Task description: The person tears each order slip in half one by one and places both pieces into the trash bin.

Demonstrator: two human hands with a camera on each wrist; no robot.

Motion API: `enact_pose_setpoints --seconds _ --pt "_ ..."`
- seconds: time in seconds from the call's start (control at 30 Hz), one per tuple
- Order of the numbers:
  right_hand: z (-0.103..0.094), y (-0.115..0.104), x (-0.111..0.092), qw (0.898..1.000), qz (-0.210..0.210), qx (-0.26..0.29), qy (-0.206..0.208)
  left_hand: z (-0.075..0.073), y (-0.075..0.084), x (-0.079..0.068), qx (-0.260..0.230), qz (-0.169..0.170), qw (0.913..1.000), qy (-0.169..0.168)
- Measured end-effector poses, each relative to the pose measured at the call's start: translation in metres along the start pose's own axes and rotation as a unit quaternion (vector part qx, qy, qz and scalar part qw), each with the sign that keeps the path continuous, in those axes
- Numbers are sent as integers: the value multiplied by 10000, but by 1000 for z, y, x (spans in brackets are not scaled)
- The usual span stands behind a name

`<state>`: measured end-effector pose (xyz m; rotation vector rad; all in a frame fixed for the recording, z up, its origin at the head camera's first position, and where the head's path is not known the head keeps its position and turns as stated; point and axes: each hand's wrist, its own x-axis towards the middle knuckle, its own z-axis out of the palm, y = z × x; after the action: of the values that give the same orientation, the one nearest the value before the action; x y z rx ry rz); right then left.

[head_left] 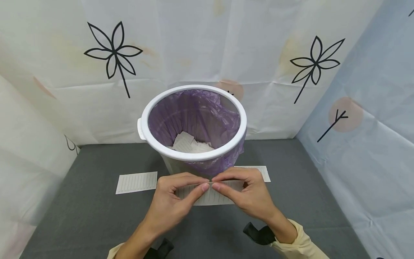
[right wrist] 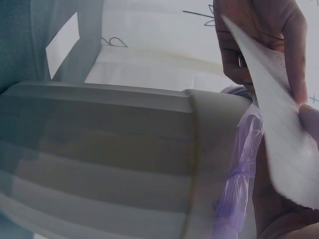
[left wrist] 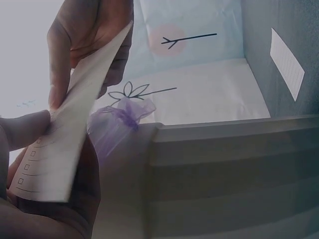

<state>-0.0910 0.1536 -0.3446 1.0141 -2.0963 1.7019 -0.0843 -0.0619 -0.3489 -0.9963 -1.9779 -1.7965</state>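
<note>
A lined paper strip is held just in front of the white bin, above the grey table. The left hand and the right hand both pinch its top edge between thumb and forefinger, fingertips almost meeting. Inside the bin, a purple bag contains paper pieces. Two more strips lie on the table beside the bin.

A bin stands at the far middle of the desk; paper slips lie left and right, one held slip near.
</note>
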Motion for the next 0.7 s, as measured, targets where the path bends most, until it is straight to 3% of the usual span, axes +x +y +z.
enact_pose_setpoints --seconds 0.33,0.7 --pt "-1 -1 4 9998 -34 -131 -128 -1 1 2 237 149 9996 77" --pt "0 0 6 9997 -96 -72 -222 0 0 2 162 182 9997 94"
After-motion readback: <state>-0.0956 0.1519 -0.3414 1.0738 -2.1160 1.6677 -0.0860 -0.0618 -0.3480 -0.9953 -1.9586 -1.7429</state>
